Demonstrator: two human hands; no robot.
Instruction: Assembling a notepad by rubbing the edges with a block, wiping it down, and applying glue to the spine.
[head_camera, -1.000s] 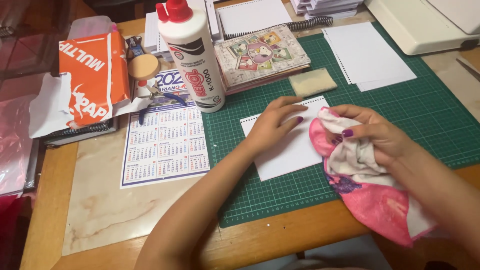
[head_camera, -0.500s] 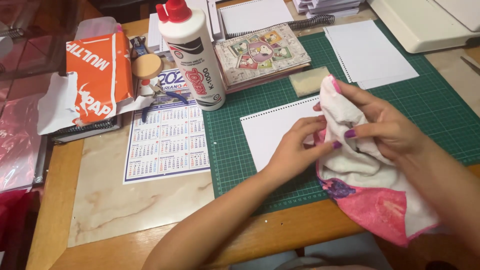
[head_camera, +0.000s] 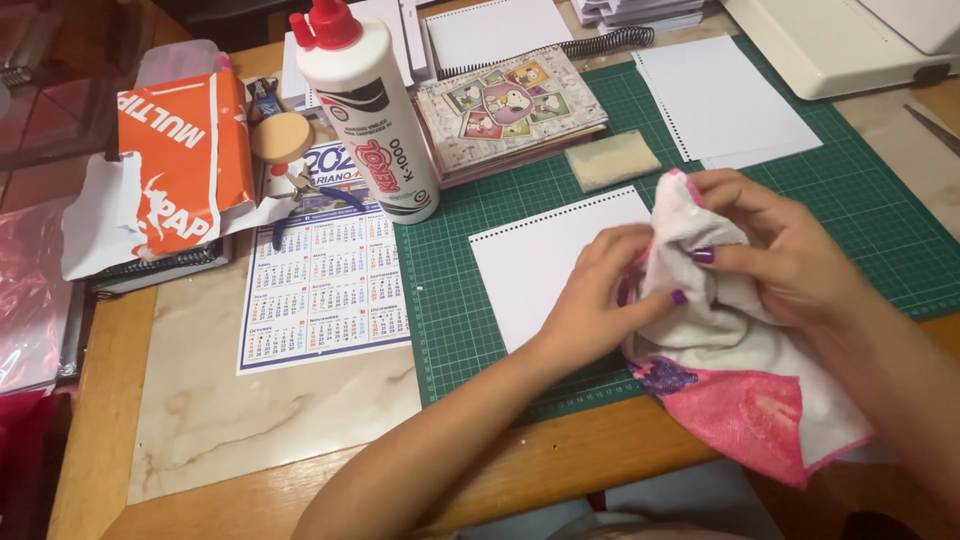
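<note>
At the bottom right of the frame a pink and white cloth (head_camera: 745, 400) hangs over the near edge of the wooden table (head_camera: 100, 440). Both hands hold it. The right hand (head_camera: 790, 255) grips the top of the cloth, with its fingers curled tight around the bunched white part. The left hand (head_camera: 600, 300) presses into the cloth from the left side, its fingers bent and its thumb on the fabric.

Just under the hands, in the middle of the frame, lies a white punched sheet (head_camera: 535, 265) on the green cutting mat (head_camera: 870, 210). Left of the mat lies a calendar card (head_camera: 325, 280) on a marble-look board (head_camera: 250, 420).

Farther back, a small yellow sponge (head_camera: 612, 160) sits on the mat. A tall white glue bottle (head_camera: 368, 110) with a red cap stands at the upper left, next to a notebook with cartoon pictures (head_camera: 510, 105). A torn orange paper wrapper (head_camera: 175, 160) lies at the far left. More white sheets (head_camera: 725, 100) lie at the upper right.
</note>
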